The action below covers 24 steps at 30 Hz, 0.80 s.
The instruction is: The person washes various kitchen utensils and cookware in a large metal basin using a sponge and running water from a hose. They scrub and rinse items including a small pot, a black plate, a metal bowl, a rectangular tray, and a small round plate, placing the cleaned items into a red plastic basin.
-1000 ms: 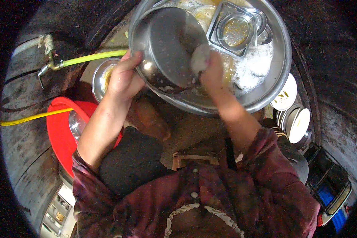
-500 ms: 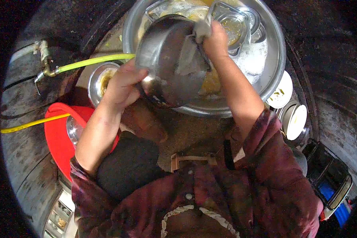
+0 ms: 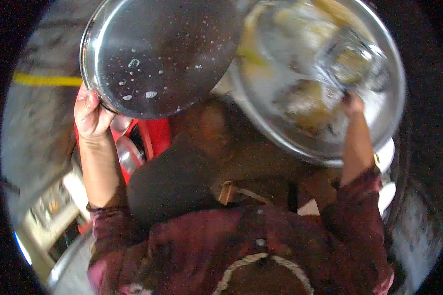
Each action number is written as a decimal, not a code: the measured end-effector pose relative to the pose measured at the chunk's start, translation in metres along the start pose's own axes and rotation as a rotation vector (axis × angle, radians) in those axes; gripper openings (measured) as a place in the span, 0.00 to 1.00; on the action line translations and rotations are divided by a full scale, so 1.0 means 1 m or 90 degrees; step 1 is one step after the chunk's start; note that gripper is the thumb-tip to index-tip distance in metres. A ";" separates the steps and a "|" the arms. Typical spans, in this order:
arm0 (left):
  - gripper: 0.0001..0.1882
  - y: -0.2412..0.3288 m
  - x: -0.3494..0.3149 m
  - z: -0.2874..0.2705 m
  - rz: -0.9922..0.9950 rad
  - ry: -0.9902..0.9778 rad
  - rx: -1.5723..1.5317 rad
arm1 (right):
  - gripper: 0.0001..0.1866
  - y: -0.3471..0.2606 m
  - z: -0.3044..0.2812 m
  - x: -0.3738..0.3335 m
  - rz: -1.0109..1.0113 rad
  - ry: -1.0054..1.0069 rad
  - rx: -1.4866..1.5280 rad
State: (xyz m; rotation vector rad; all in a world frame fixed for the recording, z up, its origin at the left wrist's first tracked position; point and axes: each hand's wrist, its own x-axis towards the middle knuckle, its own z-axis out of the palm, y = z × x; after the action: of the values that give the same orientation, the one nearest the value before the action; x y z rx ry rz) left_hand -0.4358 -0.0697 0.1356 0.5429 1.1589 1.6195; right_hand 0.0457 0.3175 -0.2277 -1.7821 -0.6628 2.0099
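Observation:
My left hand (image 3: 92,113) grips the edge of a large round steel pot (image 3: 157,54), raised at the upper left. Soap bubbles dot the pot's dark, shiny surface. On the right, my right hand (image 3: 353,104) reaches over a wide steel basin (image 3: 261,123), close against the steel dishes (image 3: 349,66) in it. Motion smears its fingers, so whether they hold anything is unclear. White suds and yellowish, blurred contents lie in the basin.
A red tub (image 3: 155,135) with a steel bowl (image 3: 129,155) in it stands below the pot. A yellow hose (image 3: 44,79) runs behind the pot at the left. White dishes (image 3: 386,155) sit beside the basin's right rim.
My left hand has carried the pot left, away from the basin, and turned it. My right hand has left the pot and come down to the basin's dishes; its grey cloth no longer shows.

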 end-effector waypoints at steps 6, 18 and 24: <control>0.30 0.085 -0.162 -0.053 0.104 0.236 0.132 | 0.08 -0.016 -0.033 0.017 0.048 -0.253 0.194; 0.09 -0.031 -0.361 -0.223 -0.222 0.798 0.330 | 0.07 0.035 0.018 -0.088 0.073 0.063 0.023; 0.08 -0.097 -0.410 -0.307 -0.280 0.836 0.599 | 0.10 0.062 -0.035 -0.086 -0.067 0.131 -0.816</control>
State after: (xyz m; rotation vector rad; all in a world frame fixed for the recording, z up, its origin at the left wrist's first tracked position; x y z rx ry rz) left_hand -0.4827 -0.5694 -0.0044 -0.3576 2.7979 0.8313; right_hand 0.0930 0.2222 -0.1962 -2.3754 -2.2174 1.2650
